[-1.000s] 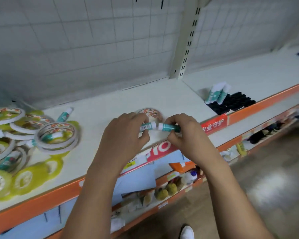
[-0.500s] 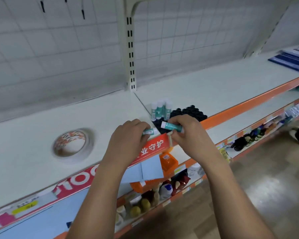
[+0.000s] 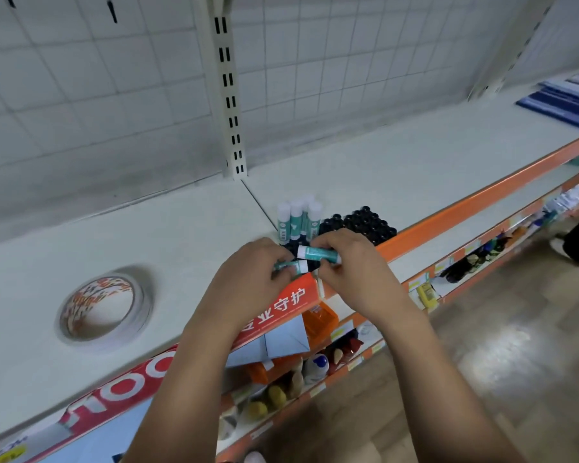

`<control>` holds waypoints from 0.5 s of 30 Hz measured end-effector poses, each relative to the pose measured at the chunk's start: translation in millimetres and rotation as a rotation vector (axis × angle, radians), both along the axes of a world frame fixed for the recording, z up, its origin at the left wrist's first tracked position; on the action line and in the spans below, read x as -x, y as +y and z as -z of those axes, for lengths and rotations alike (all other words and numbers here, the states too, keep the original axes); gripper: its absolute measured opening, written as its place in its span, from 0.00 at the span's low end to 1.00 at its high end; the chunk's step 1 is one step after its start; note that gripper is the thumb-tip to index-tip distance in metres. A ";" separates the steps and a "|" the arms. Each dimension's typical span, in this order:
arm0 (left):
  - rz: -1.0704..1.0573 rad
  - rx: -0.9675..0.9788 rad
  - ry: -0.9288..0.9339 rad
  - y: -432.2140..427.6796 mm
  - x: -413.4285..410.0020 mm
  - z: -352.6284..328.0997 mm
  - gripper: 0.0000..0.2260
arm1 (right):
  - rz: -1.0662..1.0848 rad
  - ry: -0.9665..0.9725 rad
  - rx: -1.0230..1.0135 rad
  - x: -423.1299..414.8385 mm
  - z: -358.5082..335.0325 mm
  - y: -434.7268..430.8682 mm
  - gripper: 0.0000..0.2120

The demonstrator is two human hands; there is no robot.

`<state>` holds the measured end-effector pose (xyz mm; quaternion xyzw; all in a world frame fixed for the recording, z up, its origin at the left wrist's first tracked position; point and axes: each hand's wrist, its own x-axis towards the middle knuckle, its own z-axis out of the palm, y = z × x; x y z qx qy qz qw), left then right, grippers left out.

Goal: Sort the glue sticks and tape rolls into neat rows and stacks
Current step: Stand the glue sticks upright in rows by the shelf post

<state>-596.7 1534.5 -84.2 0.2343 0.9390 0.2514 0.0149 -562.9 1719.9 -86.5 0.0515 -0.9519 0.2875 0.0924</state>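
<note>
Two teal glue sticks are in hand, one each, both lying roughly level over the near edge of the shelf (image 3: 188,225). The left hand (image 3: 248,275) curls its fingers round the lower glue stick (image 3: 293,266). The right hand (image 3: 355,272) pinches the upper glue stick (image 3: 318,253), whose white cap points left. Just beyond the hands, four white-capped glue sticks (image 3: 298,218) stand upright in a tight group. Touching them on the right is a packed block of black round tops (image 3: 361,223), too many and too blurred to count. One tape roll (image 3: 104,304) lies flat on the shelf, well to the left.
</note>
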 end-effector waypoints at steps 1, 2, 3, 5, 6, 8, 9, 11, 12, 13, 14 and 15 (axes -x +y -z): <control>-0.013 -0.025 0.015 0.0 2.1 0.7 0.13 | 0.004 -0.001 -0.003 0.3 0.5 -0.5 0.14; -0.027 -0.048 0.037 0.3 4.3 1.2 0.13 | 0.008 -0.001 -0.008 0.7 0.7 -1.1 0.14; -0.039 -0.069 0.060 1.2 6.2 1.5 0.12 | 0.011 0.000 -0.017 1.2 0.7 -1.9 0.15; -0.043 -0.100 0.086 4.3 8.8 0.9 0.12 | 0.017 0.004 -0.030 2.0 0.6 -2.4 0.15; -0.036 -0.110 0.085 6.5 8.9 0.4 0.11 | 0.017 0.004 -0.024 1.9 0.3 -2.5 0.15; -0.025 -0.113 0.077 10.8 9.2 -0.9 0.11 | 0.002 -0.001 0.002 1.3 -1.7 -2.0 0.15; -0.028 -0.109 0.075 12.6 9.4 -1.3 0.11 | -0.009 -0.003 0.011 1.7 -3.1 -1.2 0.15; -0.048 -0.100 0.078 15.2 10.0 -1.1 0.09 | -0.034 -0.004 0.023 4.4 -5.4 1.9 0.15; -0.060 -0.097 0.083 16.3 10.3 -1.2 0.07 | -0.046 -0.008 0.030 6.2 -6.4 3.9 0.15; -0.072 -0.091 0.091 17.3 10.5 -1.4 0.06 | -0.056 -0.016 0.038 8.0 -7.4 5.8 0.15; -0.082 -0.083 0.099 18.7 10.4 -1.7 0.05 | -0.067 -0.026 0.047 9.9 -8.5 8.0 0.16; -0.089 -0.072 0.107 20.7 10.2 -1.5 0.06 | -0.081 -0.035 0.059 12.1 -9.6 10.3 0.17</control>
